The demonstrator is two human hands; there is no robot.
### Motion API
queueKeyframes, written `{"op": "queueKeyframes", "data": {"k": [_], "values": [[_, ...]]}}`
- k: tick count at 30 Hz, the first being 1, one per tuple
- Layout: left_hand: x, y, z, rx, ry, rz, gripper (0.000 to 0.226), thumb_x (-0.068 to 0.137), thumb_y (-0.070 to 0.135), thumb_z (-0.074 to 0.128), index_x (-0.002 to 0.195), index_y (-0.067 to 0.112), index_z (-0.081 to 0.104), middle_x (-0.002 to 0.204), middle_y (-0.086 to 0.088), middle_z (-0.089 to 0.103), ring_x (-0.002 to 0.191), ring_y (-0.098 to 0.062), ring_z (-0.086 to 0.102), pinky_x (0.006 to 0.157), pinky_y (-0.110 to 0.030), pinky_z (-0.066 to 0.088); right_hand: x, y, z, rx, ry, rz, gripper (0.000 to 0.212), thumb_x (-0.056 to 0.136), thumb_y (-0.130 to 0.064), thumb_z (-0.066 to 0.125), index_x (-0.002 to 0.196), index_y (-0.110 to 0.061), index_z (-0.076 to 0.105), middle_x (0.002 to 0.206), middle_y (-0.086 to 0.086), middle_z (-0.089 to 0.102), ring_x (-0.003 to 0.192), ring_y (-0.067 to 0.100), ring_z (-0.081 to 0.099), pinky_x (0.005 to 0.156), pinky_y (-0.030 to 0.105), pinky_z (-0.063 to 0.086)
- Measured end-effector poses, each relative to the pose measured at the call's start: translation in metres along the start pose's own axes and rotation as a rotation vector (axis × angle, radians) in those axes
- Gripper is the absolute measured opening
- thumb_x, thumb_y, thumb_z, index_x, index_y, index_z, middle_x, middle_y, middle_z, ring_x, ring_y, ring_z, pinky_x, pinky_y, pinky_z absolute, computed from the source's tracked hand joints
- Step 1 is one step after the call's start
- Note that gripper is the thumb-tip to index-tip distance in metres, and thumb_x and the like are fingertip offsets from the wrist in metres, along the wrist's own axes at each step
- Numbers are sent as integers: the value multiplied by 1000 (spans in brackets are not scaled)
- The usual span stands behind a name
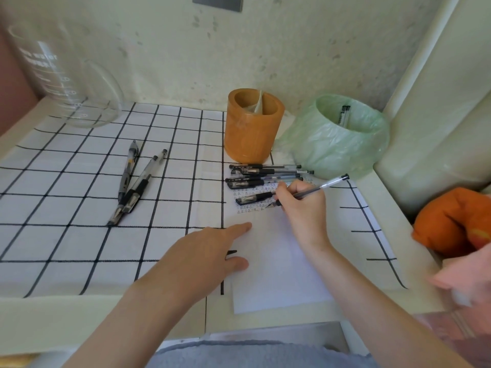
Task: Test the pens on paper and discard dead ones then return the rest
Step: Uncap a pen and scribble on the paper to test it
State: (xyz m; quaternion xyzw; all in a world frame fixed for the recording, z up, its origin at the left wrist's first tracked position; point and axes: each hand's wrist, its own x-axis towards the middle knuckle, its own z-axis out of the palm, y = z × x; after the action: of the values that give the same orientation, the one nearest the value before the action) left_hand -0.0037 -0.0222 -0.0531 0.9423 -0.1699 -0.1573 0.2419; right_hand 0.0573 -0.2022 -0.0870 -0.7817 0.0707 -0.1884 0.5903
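My right hand grips a clear black-tipped pen with its tip down on the white paper, just under several rows of small written marks. My left hand lies flat, fingers spread, pressing the paper's left edge. Several capped black pens lie side by side across the paper's top. Three more pens lie on the checked cloth to the left. An orange pen holder stands behind the paper. Beside it, a green-bagged bin holds two pens.
A white cloth with black grid lines covers the desk. A glass jug stands at the back left. An orange cushion lies at the right edge. The wall is close behind the holder and bin.
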Motion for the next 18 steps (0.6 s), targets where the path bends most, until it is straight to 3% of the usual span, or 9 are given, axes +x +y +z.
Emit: {"op": "queueKeyframes", "data": {"k": [7,12,16,18], "values": [[1,1,0,-14,4,-13,58,90,46,48,140,51,18,93,6,48,79,-9,45,70,-20,37,0,0,1,-27,4,-30,35,82,-4,61,58,13,42,60,33,46,63,17,45,55,24,32],[1,1,0,3,1,-22,58,91,45,48,140,50,18,110,2,56,83,-10,44,72,-21,37,1,0,1,-62,-6,-47,34,83,-5,61,62,16,46,58,27,44,58,18,37,53,21,31],[0,3,-1,1,-14,-32,58,91,45,48,140,50,18,100,3,53,81,-10,43,69,-21,36,0,0,2,-86,8,-63,35,83,-6,61,59,14,43,57,30,42,57,17,35,53,25,31],[0,4,-2,-1,-17,-33,58,91,45,48,140,50,18,101,3,54,80,-10,43,68,-21,36,1,0,2,-85,17,-56,35,82,-5,60,57,10,41,54,22,38,57,16,34,54,26,30]]}}
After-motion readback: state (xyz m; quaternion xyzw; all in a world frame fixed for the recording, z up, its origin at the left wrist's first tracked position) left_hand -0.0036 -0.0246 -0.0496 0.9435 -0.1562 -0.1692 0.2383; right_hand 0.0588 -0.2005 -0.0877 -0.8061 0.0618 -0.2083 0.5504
